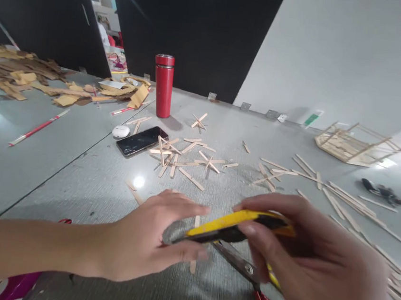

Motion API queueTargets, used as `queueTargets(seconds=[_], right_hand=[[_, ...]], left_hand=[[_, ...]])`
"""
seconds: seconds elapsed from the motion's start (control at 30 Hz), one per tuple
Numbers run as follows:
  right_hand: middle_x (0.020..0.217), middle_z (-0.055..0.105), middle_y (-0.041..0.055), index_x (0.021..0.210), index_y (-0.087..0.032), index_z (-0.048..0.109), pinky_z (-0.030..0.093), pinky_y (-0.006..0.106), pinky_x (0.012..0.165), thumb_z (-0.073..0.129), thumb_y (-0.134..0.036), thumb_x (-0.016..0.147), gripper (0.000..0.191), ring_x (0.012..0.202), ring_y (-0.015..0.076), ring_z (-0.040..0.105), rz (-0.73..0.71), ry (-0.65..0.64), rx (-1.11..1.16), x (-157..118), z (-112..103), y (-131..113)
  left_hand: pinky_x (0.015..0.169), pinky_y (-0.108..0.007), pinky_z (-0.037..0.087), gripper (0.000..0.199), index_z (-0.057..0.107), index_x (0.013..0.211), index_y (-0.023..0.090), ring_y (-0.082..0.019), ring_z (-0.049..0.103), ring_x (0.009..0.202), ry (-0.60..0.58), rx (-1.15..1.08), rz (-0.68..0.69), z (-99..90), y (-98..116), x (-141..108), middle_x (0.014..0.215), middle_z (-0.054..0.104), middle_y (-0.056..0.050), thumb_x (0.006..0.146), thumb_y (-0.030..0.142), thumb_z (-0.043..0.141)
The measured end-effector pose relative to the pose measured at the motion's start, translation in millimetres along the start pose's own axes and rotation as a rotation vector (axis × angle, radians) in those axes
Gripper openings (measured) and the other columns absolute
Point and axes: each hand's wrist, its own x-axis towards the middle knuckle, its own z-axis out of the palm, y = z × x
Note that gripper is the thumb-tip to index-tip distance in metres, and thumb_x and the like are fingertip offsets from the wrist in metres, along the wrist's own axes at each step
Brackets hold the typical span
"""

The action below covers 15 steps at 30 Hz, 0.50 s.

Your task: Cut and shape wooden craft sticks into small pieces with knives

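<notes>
My right hand (318,258) grips a yellow and black utility knife (228,222), its front end pointing left. My left hand (152,235) is open, thumb and fingers spread around the knife's front end, with no clear contact. Blur hides whether the blade is out. Beneath the knife, a wooden craft stick (193,265) lies on the grey table, partly covered. A pair of scissors (237,261) with red handles rests under the knife and my right hand, which hides part of it.
Craft sticks (192,179) lie scattered ahead, and longer wooden strips (351,199) at right. Behind them stand a red flask (162,91) and a wooden stick frame (355,144). A phone (140,141), a white earbud case (120,132) and torn cardboard scraps (25,79) are at left.
</notes>
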Motion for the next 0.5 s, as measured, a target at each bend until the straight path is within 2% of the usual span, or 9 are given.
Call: queueTargets(seconds=[0.07,0.13,0.2,0.27,0.33,0.37,0.43,0.5], right_hand=[[0.069,0.07,-0.0083,0.101,-0.031,0.071,0.049,0.011,0.036,0.076,-0.031,0.095,0.007,0.038,0.005,0.058,0.039,-0.059,0.228,3,13,-6],[0.081,0.073,-0.0073,0.102,-0.03,0.069,0.053,0.012,0.042,0.085,-0.034,0.087,0.022,0.048,0.0061,0.063,0.065,-0.127,0.384,6,22,-7],[0.087,0.074,-0.0061,0.104,-0.029,0.068,0.058,0.015,0.053,0.093,-0.035,0.077,0.037,0.063,0.0098,0.069,0.048,-0.272,0.425,7,26,-4],[0.084,0.073,-0.0049,0.104,-0.027,0.068,0.059,0.019,0.06,0.089,-0.03,0.081,0.031,0.069,0.0122,0.071,-0.042,-0.383,0.32,2,27,3],[0.078,0.072,-0.004,0.105,-0.027,0.069,0.057,0.021,0.056,0.073,-0.024,0.091,0.015,0.06,0.012,0.069,-0.161,-0.338,0.124,-10,24,13],[0.076,0.073,-0.0041,0.11,-0.028,0.069,0.055,0.021,0.053,0.067,-0.022,0.092,0.019,0.055,0.0116,0.068,-0.207,-0.281,0.021,-19,21,19],[0.076,0.076,-0.004,0.128,-0.033,0.066,0.056,0.02,0.052,0.062,-0.025,0.097,0.032,0.055,0.0132,0.072,-0.166,-0.13,-0.102,-39,16,31],[0.071,0.076,-0.0066,0.138,-0.037,0.061,0.059,0.02,0.053,0.06,-0.041,0.102,0.037,0.046,0.0121,0.068,-0.079,-0.091,-0.068,-59,12,42]], left_hand=[[0.103,-0.04,0.054,0.018,0.07,0.118,0.021,-0.022,0.072,0.112,0.009,-0.06,0.075,-1.2,2,3,0.109,0.08,-0.005,0.104,0.028,0.063],[0.102,-0.037,0.053,0.015,0.07,0.113,0.021,-0.02,0.073,0.11,0.03,-0.084,0.149,-2.8,3,5,0.104,0.08,-0.004,0.106,0.021,0.058],[0.103,-0.036,0.052,0.015,0.069,0.116,0.02,-0.02,0.071,0.113,0.023,-0.066,0.195,-3.2,0,4,0.109,0.079,-0.005,0.105,0.02,0.059],[0.107,-0.037,0.049,0.016,0.069,0.118,0.02,-0.02,0.068,0.118,-0.033,-0.011,0.219,-1.5,-4,3,0.115,0.077,-0.007,0.105,0.022,0.061],[0.111,-0.041,0.046,0.017,0.068,0.117,0.019,-0.023,0.065,0.124,-0.087,0.078,0.183,1.1,-9,1,0.122,0.075,-0.009,0.103,0.028,0.065],[0.112,-0.044,0.045,0.018,0.068,0.115,0.018,-0.025,0.063,0.127,-0.098,0.128,0.15,2.2,-11,-1,0.126,0.074,-0.01,0.102,0.031,0.067],[0.11,-0.047,0.047,0.016,0.067,0.106,0.017,-0.029,0.062,0.128,-0.118,0.212,0.075,2.8,-14,-4,0.127,0.073,-0.012,0.102,0.033,0.067],[0.106,-0.048,0.049,0.014,0.066,0.096,0.017,-0.029,0.063,0.126,-0.175,0.251,0.042,1.5,-16,-7,0.123,0.073,-0.012,0.104,0.027,0.062]])
